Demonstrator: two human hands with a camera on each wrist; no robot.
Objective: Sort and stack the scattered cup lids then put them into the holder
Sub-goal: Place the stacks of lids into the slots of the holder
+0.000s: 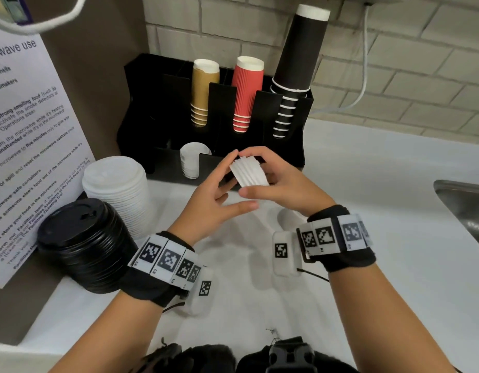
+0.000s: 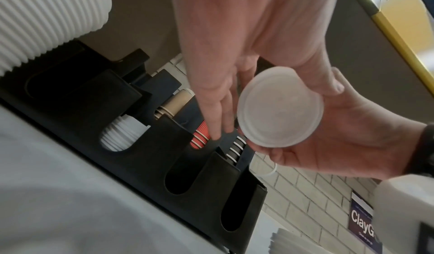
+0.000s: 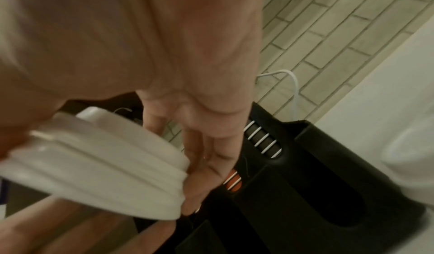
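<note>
Two hands meet above the white counter [image 1: 367, 184], just in front of the black holder [image 1: 141, 109]. Right hand [image 1: 281, 181] grips a small stack of white lids [image 1: 249, 173] on edge, thumb below and fingers curled over the top; in the left wrist view the stack's round face [image 2: 280, 107] shows. Left hand [image 1: 219, 200] is spread, its straight fingertips touching the stack's upper end.

On the left stand a stack of black lids [image 1: 85, 243] and, behind it, a taller stack of white dome lids [image 1: 117, 189], beside a printed notice [image 1: 26, 125] reading "microwave use" in part.

Farther back, one front slot of the holder has small white lids [image 1: 191, 160]; its rear slots carry tan cups [image 1: 203, 92], red ribbed cups [image 1: 245, 95] and black cups [image 1: 297, 65], all upside down.
</note>
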